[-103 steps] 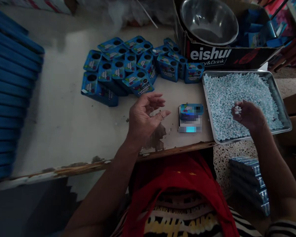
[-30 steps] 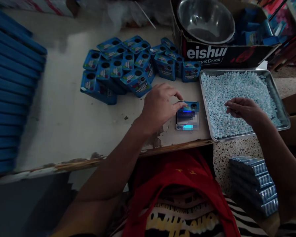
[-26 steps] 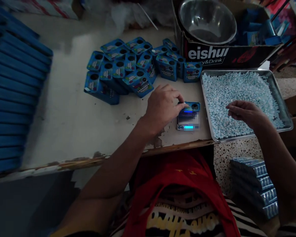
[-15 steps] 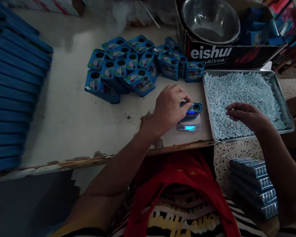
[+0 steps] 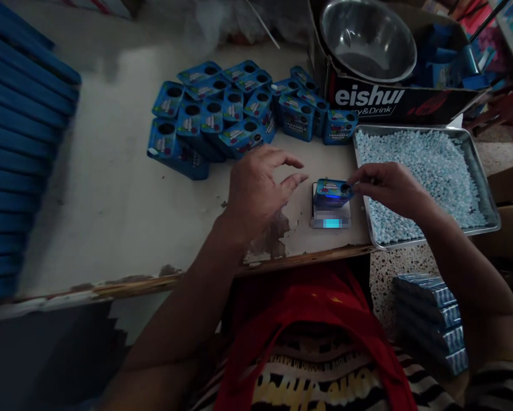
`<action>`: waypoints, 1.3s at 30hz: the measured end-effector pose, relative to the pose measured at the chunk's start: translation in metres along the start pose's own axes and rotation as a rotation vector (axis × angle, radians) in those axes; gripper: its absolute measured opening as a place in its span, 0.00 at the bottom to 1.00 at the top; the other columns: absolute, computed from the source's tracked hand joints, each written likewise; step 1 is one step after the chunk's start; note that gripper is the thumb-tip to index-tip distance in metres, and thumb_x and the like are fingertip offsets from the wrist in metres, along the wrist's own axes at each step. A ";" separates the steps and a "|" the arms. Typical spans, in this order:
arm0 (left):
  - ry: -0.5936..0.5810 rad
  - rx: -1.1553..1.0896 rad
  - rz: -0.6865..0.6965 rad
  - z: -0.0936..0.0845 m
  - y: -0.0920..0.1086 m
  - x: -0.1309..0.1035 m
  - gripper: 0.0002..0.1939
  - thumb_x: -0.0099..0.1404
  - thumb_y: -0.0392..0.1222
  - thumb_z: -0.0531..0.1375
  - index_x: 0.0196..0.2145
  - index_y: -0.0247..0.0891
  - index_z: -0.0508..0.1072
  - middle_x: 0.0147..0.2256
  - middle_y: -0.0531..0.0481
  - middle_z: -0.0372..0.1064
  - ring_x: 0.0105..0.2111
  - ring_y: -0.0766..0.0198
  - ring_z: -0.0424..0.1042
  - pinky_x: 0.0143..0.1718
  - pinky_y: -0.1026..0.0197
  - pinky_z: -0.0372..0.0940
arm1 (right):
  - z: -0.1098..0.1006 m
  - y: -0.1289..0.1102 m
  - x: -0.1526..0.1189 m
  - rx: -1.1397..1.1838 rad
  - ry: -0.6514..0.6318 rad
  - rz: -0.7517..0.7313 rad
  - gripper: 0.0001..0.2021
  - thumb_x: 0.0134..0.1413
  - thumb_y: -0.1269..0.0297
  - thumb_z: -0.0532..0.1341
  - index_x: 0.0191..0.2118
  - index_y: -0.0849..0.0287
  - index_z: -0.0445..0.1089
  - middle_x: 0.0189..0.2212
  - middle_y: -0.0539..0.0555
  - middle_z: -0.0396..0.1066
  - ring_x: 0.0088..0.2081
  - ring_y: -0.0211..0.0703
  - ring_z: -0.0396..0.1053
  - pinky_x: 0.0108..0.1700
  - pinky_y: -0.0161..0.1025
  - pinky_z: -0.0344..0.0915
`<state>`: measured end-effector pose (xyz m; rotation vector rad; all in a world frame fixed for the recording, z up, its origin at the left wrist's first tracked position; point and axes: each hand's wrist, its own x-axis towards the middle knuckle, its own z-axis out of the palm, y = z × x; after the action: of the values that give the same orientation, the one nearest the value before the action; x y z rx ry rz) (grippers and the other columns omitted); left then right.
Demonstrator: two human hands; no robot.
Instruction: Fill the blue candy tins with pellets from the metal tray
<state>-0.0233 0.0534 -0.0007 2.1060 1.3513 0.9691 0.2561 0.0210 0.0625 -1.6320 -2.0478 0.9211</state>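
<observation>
A small blue candy box (image 5: 330, 193) with a round hole in its top stands on a small digital scale (image 5: 320, 219), whose display glows cyan. My right hand (image 5: 391, 187) has its thumb and fingertips pinched together at the right edge of this box, beside the hole. Whatever is between those fingertips is too small to make out. To the left, my left hand (image 5: 259, 185) is apart from the box, with thumb and fingers spread and nothing between them. A metal tray (image 5: 371, 231) full of pale blue and white candies (image 5: 423, 171) lies under my right hand.
Several blue candy boxes (image 5: 192, 117) stand in a cluster behind my left hand. Blue boxes (image 5: 20, 154) are lined up at far left. A steel bowl (image 5: 368, 45) sits in a black carton (image 5: 368, 103) at the back. Wrapped packs (image 5: 432, 319) are stacked below the table's right side.
My left hand has let go of the box on the scale and moved left, opening. My right hand has come left from over the candies to the box.
</observation>
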 end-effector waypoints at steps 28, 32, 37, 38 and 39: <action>0.287 0.387 -0.199 -0.189 -0.101 0.073 0.24 0.70 0.36 0.72 0.59 0.39 0.70 0.57 0.50 0.79 0.56 0.55 0.77 0.64 0.50 0.69 | 0.085 -0.061 0.131 -0.306 0.053 -0.161 0.17 0.68 0.60 0.65 0.60 0.53 0.78 0.31 0.53 0.79 0.34 0.48 0.75 0.34 0.40 0.56; 0.284 0.407 -0.308 -0.254 -0.164 0.137 0.25 0.74 0.42 0.70 0.63 0.36 0.69 0.58 0.56 0.77 0.54 0.66 0.72 0.62 0.59 0.65 | 0.111 -0.083 0.165 -0.726 -0.032 -0.105 0.18 0.74 0.64 0.59 0.64 0.52 0.75 0.43 0.62 0.86 0.43 0.57 0.82 0.35 0.42 0.56; 0.186 0.363 -0.253 -0.278 -0.222 0.207 0.25 0.76 0.54 0.69 0.61 0.40 0.71 0.51 0.68 0.74 0.49 0.74 0.62 0.59 0.62 0.57 | 0.119 -0.060 0.177 -0.746 0.061 -0.149 0.13 0.74 0.60 0.61 0.58 0.51 0.77 0.41 0.60 0.87 0.41 0.57 0.84 0.33 0.41 0.59; 0.167 0.358 -0.235 -0.279 -0.232 0.216 0.27 0.74 0.59 0.70 0.59 0.40 0.71 0.49 0.68 0.73 0.48 0.74 0.59 0.58 0.62 0.56 | 0.120 -0.052 0.176 -0.722 0.090 -0.187 0.12 0.74 0.59 0.62 0.56 0.51 0.78 0.42 0.60 0.87 0.42 0.58 0.84 0.34 0.42 0.62; 0.149 0.351 -0.209 -0.278 -0.243 0.222 0.29 0.72 0.64 0.69 0.57 0.39 0.71 0.47 0.68 0.73 0.47 0.73 0.57 0.56 0.62 0.56 | 0.121 -0.044 0.174 -0.694 0.113 -0.226 0.11 0.75 0.58 0.62 0.55 0.51 0.79 0.42 0.60 0.87 0.44 0.58 0.84 0.35 0.42 0.64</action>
<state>-0.3178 0.3571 0.0820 2.1095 1.8929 0.8662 0.1008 0.1508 -0.0142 -1.6412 -2.5615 0.0187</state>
